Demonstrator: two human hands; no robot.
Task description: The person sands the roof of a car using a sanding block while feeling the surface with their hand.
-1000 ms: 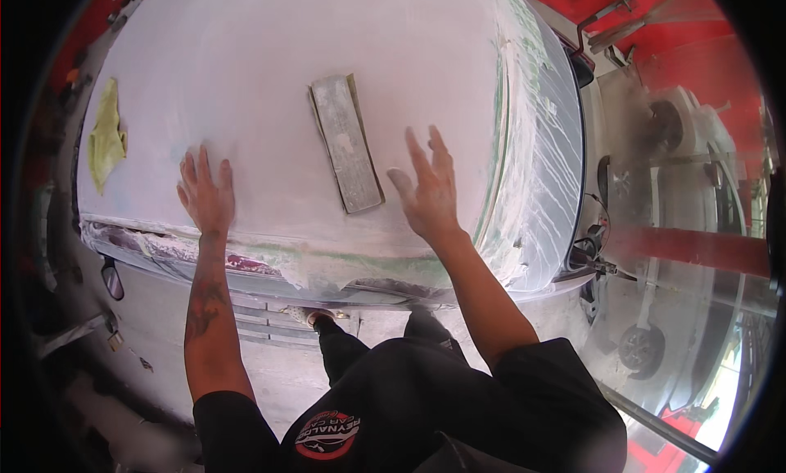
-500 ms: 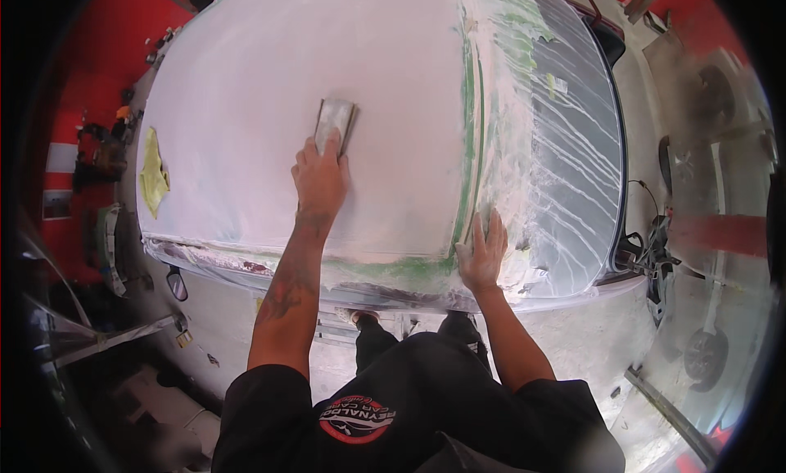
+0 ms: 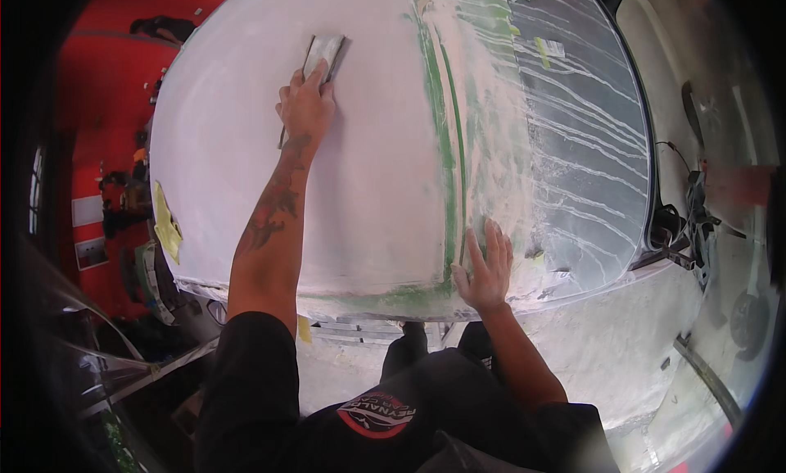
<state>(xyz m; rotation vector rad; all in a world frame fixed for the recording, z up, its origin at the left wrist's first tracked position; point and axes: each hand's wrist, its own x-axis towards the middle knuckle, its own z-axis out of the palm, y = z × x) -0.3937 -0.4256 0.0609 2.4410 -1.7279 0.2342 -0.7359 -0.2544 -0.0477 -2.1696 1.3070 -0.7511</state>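
My left hand is closed on a long sanding block. It presses the block against the pale pinkish-white car panel, with my arm stretched far across the surface. The block's far end and edges show past my fingers. Near the panel's front edge, my right hand lies flat with its fingers spread. It holds nothing and rests on the dusty border, just right of a green strip running away from me.
To the right is a dark glass pane streaked with whitish runs. A yellow cloth lies at the panel's left edge. A red wall stands far left. On the floor at the right is a long bar.
My left hand has slid the sanding block farther away across the panel. My right hand stays flat by the green strip. The whole view has shifted.
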